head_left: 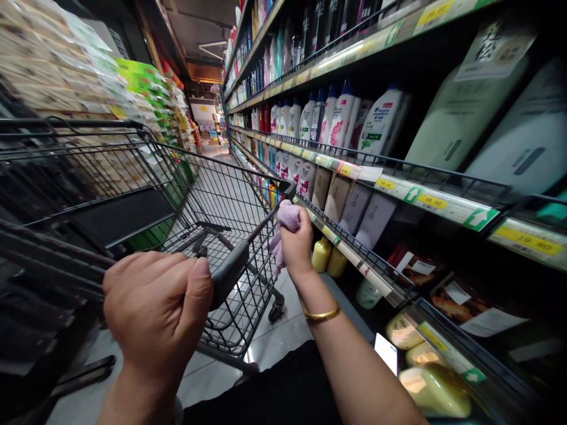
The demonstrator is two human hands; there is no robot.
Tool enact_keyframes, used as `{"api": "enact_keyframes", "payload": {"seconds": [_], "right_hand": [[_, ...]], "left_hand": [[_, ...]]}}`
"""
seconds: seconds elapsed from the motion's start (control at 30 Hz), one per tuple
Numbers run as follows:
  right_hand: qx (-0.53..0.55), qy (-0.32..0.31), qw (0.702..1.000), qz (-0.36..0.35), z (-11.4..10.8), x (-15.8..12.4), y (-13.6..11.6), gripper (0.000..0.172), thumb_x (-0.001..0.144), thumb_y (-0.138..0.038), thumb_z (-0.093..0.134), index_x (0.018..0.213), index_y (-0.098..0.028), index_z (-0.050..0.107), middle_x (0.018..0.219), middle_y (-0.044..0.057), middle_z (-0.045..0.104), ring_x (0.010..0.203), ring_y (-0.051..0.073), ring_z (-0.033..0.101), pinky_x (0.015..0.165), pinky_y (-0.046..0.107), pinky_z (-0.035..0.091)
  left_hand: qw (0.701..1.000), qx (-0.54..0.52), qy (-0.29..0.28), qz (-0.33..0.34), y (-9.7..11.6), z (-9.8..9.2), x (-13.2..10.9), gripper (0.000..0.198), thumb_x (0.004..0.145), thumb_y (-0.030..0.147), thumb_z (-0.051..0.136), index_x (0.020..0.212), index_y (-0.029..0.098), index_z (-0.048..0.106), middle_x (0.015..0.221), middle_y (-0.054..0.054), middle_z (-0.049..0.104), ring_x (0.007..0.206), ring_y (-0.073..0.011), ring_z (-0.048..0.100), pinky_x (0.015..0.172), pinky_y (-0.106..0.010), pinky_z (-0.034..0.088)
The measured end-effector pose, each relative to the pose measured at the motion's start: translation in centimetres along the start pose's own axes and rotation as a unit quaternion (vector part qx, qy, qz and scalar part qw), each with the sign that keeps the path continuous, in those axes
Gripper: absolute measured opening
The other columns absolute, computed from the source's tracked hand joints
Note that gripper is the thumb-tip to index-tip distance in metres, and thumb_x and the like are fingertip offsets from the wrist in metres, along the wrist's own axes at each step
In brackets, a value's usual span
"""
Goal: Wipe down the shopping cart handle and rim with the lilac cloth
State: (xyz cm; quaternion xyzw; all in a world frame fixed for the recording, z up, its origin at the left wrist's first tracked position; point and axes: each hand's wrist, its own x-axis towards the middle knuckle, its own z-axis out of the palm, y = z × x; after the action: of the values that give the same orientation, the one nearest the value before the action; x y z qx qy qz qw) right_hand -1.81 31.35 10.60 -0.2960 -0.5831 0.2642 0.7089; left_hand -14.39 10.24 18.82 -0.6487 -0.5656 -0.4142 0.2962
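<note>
A black wire shopping cart [221, 162] stands in front of me, its basket holding nothing that I can see. My left hand [155, 307] is closed around the cart's dark handle [230, 274], thumb on top. Clenched in my right hand [297, 245] is a lavender cloth [289, 217], bunched at the top with an end hanging down beside the cart's right rim. Whether the cloth touches the rim I cannot tell. A gold bracelet [322, 314] circles my right wrist.
Shelving with a price-tag rail [434, 200] runs along the right, close to my right arm, holding shampoo bottles [341, 121]. Stacked packages [57, 65] line the left, beside more dark wire framework [71, 171]. The tiled aisle [210, 150] leads ahead. A lit phone-like screen [386, 354] shows at lower right.
</note>
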Motion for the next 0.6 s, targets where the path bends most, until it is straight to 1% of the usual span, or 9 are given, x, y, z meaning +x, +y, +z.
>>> {"api": "enact_keyframes", "payload": {"seconds": [0.07, 0.13, 0.23, 0.3, 0.37, 0.43, 0.5, 0.53, 0.6], "right_hand": [[0.005, 0.011, 1.000, -0.028, 0.1, 0.1, -0.6, 0.030, 0.078, -0.016, 0.057, 0.105, -0.024, 0.066, 0.104, 0.002, 0.065, 0.099, 0.018, 0.060, 0.104, 0.038, 0.053], [0.002, 0.010, 1.000, -0.015, 0.1, 0.0, -0.4, 0.029, 0.076, -0.015, 0.058, 0.102, -0.024, 0.067, 0.104, 0.002, 0.065, 0.100, 0.019, 0.059, 0.106, 0.038, 0.052], [-0.008, 0.012, 0.996, 0.091, -0.1, -0.1, 0.4, 0.030, 0.072, -0.014, 0.058, 0.099, -0.023, 0.066, 0.099, 0.001, 0.065, 0.095, 0.019, 0.059, 0.101, 0.038, 0.053], [0.005, 0.013, 0.991, 0.132, -0.2, -0.1, 0.1, 0.032, 0.072, -0.015, 0.059, 0.102, -0.023, 0.066, 0.099, 0.001, 0.065, 0.095, 0.020, 0.060, 0.098, 0.038, 0.053], [0.030, 0.011, 0.995, 0.094, -0.2, 0.0, -1.1, 0.034, 0.075, -0.016, 0.060, 0.108, -0.023, 0.067, 0.105, 0.002, 0.066, 0.099, 0.020, 0.062, 0.097, 0.037, 0.054], [0.045, 0.006, 0.999, 0.007, -0.1, 0.2, -2.5, 0.035, 0.078, -0.015, 0.061, 0.111, -0.024, 0.068, 0.111, 0.003, 0.067, 0.105, 0.021, 0.063, 0.099, 0.037, 0.053], [0.033, 0.000, 0.997, -0.072, 0.1, 0.2, -3.0, 0.034, 0.079, -0.012, 0.059, 0.109, -0.024, 0.069, 0.111, 0.003, 0.068, 0.107, 0.020, 0.064, 0.104, 0.037, 0.052], [0.021, 0.004, 0.996, -0.090, 0.2, 0.2, -2.9, 0.032, 0.079, -0.011, 0.059, 0.107, -0.024, 0.069, 0.110, 0.003, 0.068, 0.107, 0.020, 0.064, 0.105, 0.037, 0.052], [-0.003, 0.029, 0.997, -0.068, 0.3, 0.2, -2.2, 0.029, 0.078, -0.011, 0.059, 0.102, -0.023, 0.068, 0.105, 0.003, 0.068, 0.103, 0.021, 0.064, 0.101, 0.038, 0.053]], "left_hand": [[1.000, 0.003, 0.006, 0.012, -0.1, 0.0, 0.0, 0.046, 0.102, 0.023, 0.054, 0.060, 0.026, 0.035, 0.056, 0.001, 0.038, 0.056, -0.0192, 0.039, 0.066, -0.043, 0.029], [1.000, 0.002, 0.005, 0.015, -0.1, -0.1, 0.0, 0.046, 0.102, 0.022, 0.054, 0.060, 0.026, 0.034, 0.056, 0.001, 0.038, 0.055, -0.0193, 0.039, 0.066, -0.042, 0.029], [0.999, 0.000, 0.003, 0.033, -0.3, -0.2, 0.1, 0.046, 0.103, 0.022, 0.054, 0.061, 0.025, 0.037, 0.056, 0.002, 0.039, 0.056, -0.0189, 0.041, 0.066, -0.041, 0.029], [0.999, 0.003, -0.001, 0.045, -0.3, -0.2, 0.3, 0.045, 0.104, 0.023, 0.054, 0.062, 0.025, 0.039, 0.056, 0.002, 0.040, 0.057, -0.0183, 0.042, 0.067, -0.040, 0.030], [0.998, 0.008, -0.007, 0.058, -0.2, -0.2, 0.5, 0.043, 0.105, 0.022, 0.054, 0.063, 0.024, 0.041, 0.057, 0.003, 0.041, 0.058, -0.0179, 0.043, 0.068, -0.040, 0.031], [0.998, 0.008, -0.020, 0.066, -0.1, -0.3, 0.6, 0.043, 0.105, 0.022, 0.054, 0.064, 0.024, 0.042, 0.058, 0.003, 0.042, 0.059, -0.0179, 0.043, 0.069, -0.039, 0.030], [0.997, 0.006, -0.033, 0.063, -0.1, -0.3, 0.7, 0.043, 0.106, 0.023, 0.053, 0.065, 0.024, 0.042, 0.059, 0.003, 0.043, 0.060, -0.0183, 0.043, 0.069, -0.039, 0.030], [0.997, 0.007, -0.038, 0.061, 0.0, -0.3, 0.7, 0.043, 0.107, 0.024, 0.053, 0.065, 0.024, 0.042, 0.059, 0.002, 0.043, 0.061, -0.0185, 0.044, 0.069, -0.038, 0.031], [0.997, 0.012, -0.044, 0.061, 0.0, -0.4, 0.7, 0.042, 0.108, 0.026, 0.053, 0.067, 0.024, 0.044, 0.061, 0.002, 0.045, 0.063, -0.0188, 0.045, 0.070, -0.038, 0.032]]}}
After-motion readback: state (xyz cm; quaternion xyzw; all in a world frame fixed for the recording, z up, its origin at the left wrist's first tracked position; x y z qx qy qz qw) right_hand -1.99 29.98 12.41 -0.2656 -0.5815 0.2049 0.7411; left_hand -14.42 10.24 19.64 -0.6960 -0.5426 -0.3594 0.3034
